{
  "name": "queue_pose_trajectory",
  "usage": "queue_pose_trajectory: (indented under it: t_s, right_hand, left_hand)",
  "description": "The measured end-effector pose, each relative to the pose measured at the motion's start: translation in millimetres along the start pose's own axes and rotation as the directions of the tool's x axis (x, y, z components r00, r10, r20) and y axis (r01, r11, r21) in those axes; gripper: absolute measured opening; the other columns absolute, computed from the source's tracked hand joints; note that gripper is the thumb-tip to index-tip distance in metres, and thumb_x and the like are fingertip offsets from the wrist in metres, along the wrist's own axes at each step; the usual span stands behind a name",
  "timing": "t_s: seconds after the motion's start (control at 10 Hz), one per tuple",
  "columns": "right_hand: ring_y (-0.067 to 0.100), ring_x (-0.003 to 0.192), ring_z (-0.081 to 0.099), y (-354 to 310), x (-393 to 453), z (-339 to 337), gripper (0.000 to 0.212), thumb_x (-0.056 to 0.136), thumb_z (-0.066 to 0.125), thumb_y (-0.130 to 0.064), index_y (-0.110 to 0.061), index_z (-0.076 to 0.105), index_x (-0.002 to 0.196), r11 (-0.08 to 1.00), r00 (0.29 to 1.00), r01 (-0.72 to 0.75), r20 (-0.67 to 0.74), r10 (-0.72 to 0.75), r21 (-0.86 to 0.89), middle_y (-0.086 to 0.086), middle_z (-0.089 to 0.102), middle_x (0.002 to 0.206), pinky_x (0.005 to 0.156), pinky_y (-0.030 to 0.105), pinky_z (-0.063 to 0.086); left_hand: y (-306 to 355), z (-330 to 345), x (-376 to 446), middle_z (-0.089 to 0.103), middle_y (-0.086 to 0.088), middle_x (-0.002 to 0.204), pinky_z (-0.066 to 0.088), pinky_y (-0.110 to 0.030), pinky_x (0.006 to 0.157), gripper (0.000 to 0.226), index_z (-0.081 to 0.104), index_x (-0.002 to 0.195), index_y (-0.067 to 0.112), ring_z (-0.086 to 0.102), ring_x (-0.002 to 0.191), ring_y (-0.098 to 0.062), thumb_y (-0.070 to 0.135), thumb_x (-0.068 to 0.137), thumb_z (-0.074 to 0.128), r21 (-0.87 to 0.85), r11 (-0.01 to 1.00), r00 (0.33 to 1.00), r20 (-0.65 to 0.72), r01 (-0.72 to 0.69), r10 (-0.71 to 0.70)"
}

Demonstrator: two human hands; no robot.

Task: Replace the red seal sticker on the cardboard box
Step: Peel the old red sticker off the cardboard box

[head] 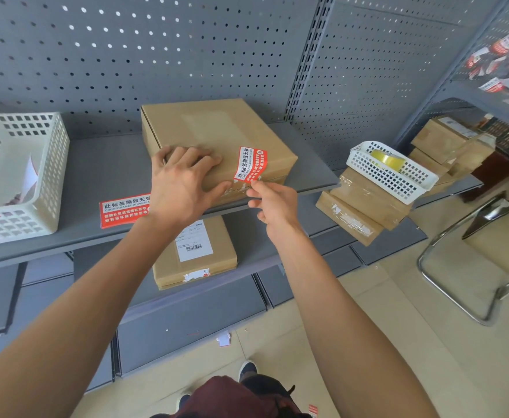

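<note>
A flat cardboard box lies on the grey shelf in front of me. My left hand presses flat on the box's near left corner, fingers spread. My right hand pinches the lower edge of a red seal sticker with white and black lettering. The sticker curls up over the box's front top edge; I cannot tell whether its upper end touches the cardboard. White torn residue shows on the box's front face beneath it.
A stack of red stickers lies on the shelf left of my left arm. A white basket stands at far left. Another white basket with a tape roll rests on stacked boxes at right. A labelled box sits on the lower shelf.
</note>
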State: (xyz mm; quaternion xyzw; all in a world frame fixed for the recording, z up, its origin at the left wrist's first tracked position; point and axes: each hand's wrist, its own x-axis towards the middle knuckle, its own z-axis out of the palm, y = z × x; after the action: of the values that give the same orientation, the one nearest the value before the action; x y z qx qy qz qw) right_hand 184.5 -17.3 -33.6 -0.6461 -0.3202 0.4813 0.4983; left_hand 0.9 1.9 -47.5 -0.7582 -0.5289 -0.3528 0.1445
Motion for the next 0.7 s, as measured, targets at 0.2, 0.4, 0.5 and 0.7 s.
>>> queue_pose_trajectory:
  t_s: [0.2, 0.4, 0.5, 0.7]
  right_hand:
    - [0.009, 0.055, 0.056, 3.3, -0.6, 3.9, 0.012, 0.091, 0.071, -0.022, -0.016, 0.074, 0.081, 0.998, 1.0, -0.025, -0.013, 0.026, 0.062, -0.003, 0.074, 0.074, 0.054, 0.024, 0.035]
    - [0.004, 0.054, 0.056, 6.3, -2.8, 8.4, 0.015, 0.091, 0.072, -0.029, -0.017, 0.076, 0.083, 0.991, 0.999, -0.034, -0.017, 0.036, 0.127, -0.007, 0.073, 0.072, 0.063, 0.025, 0.039]
    - [0.005, 0.056, 0.057, 7.4, -3.2, 7.5, 0.015, 0.091, 0.07, -0.027, -0.018, 0.075, 0.08, 0.988, 1.0, -0.025, -0.008, 0.026, 0.153, -0.007, 0.072, 0.071, 0.064, 0.026, 0.039]
    - [0.007, 0.06, 0.06, 6.5, -5.5, 3.0, 0.011, 0.091, 0.064, -0.02, -0.016, 0.073, 0.087, 0.965, 0.999, -0.015, 0.031, 0.007, 0.261, -0.003, 0.076, 0.081, 0.061, 0.024, 0.04]
  left_hand:
    - [0.2, 1.5, -0.4, 0.071, -0.002, 0.123, 0.036, -0.05, 0.105, 0.05, 0.073, 0.118, 0.019, 0.065, 0.107, -0.031, 0.058, 0.086, 0.067, -0.004, 1.0, 1.0, -0.018, -0.001, 0.0]
    - [1.3, -0.1, 0.1, 0.072, -0.001, 0.122, 0.038, -0.051, 0.104, 0.048, 0.073, 0.115, 0.019, 0.065, 0.105, -0.032, 0.056, 0.085, 0.069, -0.004, 1.0, 0.999, -0.037, -0.003, 0.003]
    - [1.2, 0.4, 0.0, 0.072, -0.001, 0.122, 0.038, -0.051, 0.104, 0.049, 0.073, 0.115, 0.018, 0.065, 0.105, -0.032, 0.057, 0.086, 0.067, -0.004, 1.0, 0.999, -0.033, -0.003, 0.003]
    - [0.9, 0.9, -0.1, 0.072, -0.001, 0.122, 0.038, -0.051, 0.104, 0.05, 0.074, 0.116, 0.019, 0.065, 0.105, -0.032, 0.059, 0.086, 0.066, 0.004, 1.0, 1.0, -0.03, -0.005, 0.005]
